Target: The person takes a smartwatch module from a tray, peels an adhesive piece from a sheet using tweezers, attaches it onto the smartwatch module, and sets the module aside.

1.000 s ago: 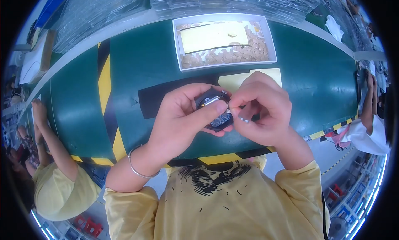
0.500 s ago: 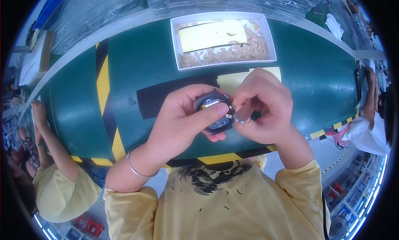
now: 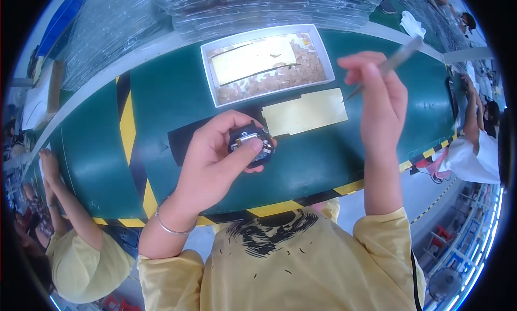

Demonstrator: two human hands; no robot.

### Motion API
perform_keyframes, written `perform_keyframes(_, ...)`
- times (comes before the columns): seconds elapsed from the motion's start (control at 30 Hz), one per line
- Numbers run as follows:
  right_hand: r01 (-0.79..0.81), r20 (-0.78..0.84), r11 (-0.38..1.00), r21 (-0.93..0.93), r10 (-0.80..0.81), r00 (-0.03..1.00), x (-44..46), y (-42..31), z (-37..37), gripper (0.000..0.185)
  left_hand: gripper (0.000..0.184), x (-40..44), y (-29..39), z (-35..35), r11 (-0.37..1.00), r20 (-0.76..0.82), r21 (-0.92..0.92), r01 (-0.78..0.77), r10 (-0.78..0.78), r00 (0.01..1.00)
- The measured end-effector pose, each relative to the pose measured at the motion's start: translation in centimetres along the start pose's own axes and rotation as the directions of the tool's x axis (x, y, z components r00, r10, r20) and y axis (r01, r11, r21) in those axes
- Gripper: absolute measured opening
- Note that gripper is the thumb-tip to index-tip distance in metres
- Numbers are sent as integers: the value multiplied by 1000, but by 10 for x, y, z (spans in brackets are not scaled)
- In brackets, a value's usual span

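My left hand (image 3: 210, 163) grips a round black watch-like case (image 3: 266, 148) with its inner parts exposed, the thumb lying across its face. A silvery part and small light pieces show inside. My right hand (image 3: 381, 98) is raised to the right, closed on a pair of metal tweezers (image 3: 401, 56) whose thin tip points down and left. That tip is over or near the right end of a pale yellow sheet (image 3: 306, 114) on the green table; contact cannot be made out. A black sheet (image 3: 180, 144) lies partly behind my left hand.
A white box (image 3: 277, 92) holding many small brownish pieces and a yellow card (image 3: 253, 61) stands behind the sheets. Clear plastic trays (image 3: 258, 9) are stacked at the back. Striped tape (image 3: 127, 122) crosses the green table (image 3: 91, 149). Another person's arms (image 3: 72, 195) rest at the left.
My right hand has moved away from the case, up and right, with the tweezers. My left hand and the case have shifted a little left. The yellow sheet is now uncovered.
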State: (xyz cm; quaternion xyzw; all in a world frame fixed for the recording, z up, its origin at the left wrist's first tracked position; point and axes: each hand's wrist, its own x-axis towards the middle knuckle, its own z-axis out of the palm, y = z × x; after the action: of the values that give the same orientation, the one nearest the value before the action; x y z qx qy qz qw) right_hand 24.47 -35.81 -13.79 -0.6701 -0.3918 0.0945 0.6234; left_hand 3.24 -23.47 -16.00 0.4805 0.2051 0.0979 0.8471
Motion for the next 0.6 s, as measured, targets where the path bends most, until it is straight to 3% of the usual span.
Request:
perform_keyframes(0.03,42,-7,998,39,-42,999,-2,-2,-2,26,17,0,-2,-1,998,-23,62,-17,19,1000)
perform_keyframes(0.13,-252,134,955,159,232,963,-22,3,-6,35,20,-1,-3,-1,957,-65,274,-98,120,991)
perform_keyframes(0.23,-457,133,885,91,444,886,-30,11,-8,35,20,3,-9,-2,864,-38,443,-239,284,958)
perform_keyframes(0.3,-498,147,863,84,484,863,-28,11,-11,37,20,7,-14,-6,767,5,546,-337,399,917)
perform_keyframes(0.47,-534,172,808,248,506,845,-24,19,-5,28,21,1,16,13,655,-56,740,-153,287,956)
perform_keyframes(0.6,-466,213,839,281,419,883,-25,31,-5,8,21,3,8,14,591,-35,777,-217,385,922)
